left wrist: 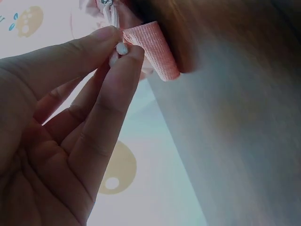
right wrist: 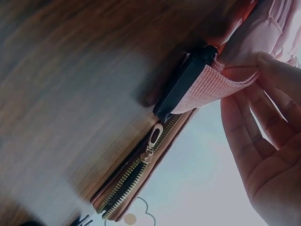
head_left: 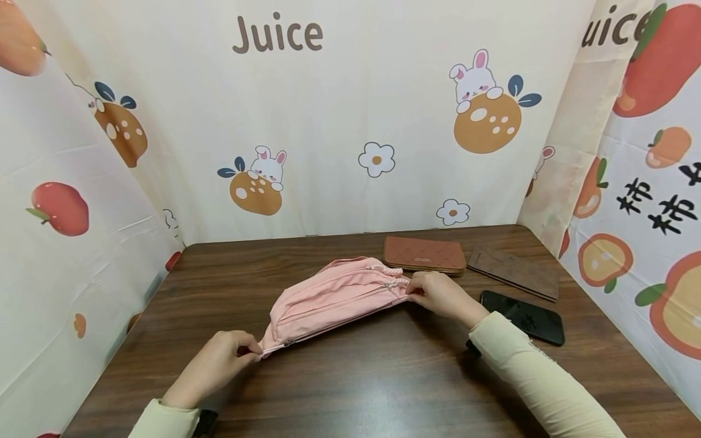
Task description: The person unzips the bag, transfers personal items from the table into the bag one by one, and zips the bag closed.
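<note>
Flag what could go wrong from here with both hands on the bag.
The left hand pinches just a small white tip at one end of the pink waist bag, so that hold might slip. The bag's other end is close to the brown zip wallet and could nudge it if moved back. The right sleeve appears close to the black smartphone, so it may brush it.

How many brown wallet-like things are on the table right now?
2: a reddish-brown zip wallet just beyond the right end of the pink bag, and a darker flat case farther right, beyond the black phone. Any under the bag would be hidden.
</note>
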### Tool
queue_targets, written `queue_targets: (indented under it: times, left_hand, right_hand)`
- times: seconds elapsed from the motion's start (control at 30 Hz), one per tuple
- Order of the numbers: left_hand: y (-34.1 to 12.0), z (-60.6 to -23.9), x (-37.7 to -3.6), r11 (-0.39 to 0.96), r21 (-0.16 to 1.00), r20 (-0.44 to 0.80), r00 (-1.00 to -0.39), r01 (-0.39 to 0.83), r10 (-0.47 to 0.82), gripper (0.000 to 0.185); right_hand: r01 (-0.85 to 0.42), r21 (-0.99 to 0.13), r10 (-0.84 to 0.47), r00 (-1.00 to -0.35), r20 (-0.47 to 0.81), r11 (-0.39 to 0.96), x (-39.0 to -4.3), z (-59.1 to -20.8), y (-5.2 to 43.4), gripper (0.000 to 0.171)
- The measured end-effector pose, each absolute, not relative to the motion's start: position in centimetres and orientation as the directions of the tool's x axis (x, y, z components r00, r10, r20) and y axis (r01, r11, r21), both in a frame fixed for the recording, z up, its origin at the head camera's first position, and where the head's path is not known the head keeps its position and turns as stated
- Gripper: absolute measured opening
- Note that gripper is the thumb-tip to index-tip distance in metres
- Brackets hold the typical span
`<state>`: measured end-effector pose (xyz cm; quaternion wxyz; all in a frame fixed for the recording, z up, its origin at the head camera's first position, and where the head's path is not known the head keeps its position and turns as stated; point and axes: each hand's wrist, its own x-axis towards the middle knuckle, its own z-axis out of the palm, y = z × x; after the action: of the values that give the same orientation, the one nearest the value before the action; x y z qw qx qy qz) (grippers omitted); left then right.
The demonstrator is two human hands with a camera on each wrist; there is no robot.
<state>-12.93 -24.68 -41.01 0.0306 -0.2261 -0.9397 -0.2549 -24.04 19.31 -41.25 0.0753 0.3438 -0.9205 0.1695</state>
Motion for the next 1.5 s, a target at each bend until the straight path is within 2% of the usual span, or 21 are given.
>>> queue_targets:
  times: [1.2, 1.33, 1.5]
  left_hand:
    - [-23.1, -41.6, -12.7, 0.825, 0.372, 0.141, -0.904, 0.426, 0.403, 0.015]
    - [-22.0, -41.0, -13.0, 0.816, 0.381, 0.176, -0.900, 0.435, 0.398, 0.013]
    - [-19.6, -40.3, -13.4, 0.771, 0.398, 0.296, -0.865, 0.497, 0.406, 0.010]
  right_hand:
    - [-0.650, -0.278, -0.603, -0.760, 0.243, 0.707, -24.2, -41.5, 19.3, 0.007]
    - [-0.645, -0.280, -0.597, -0.764, 0.244, 0.711, -24.1, -41.5, 19.3, 0.005]
    - [-0.628, -0.283, -0.586, -0.778, 0.227, 0.724, -24.2, -41.6, 19.3, 0.005]
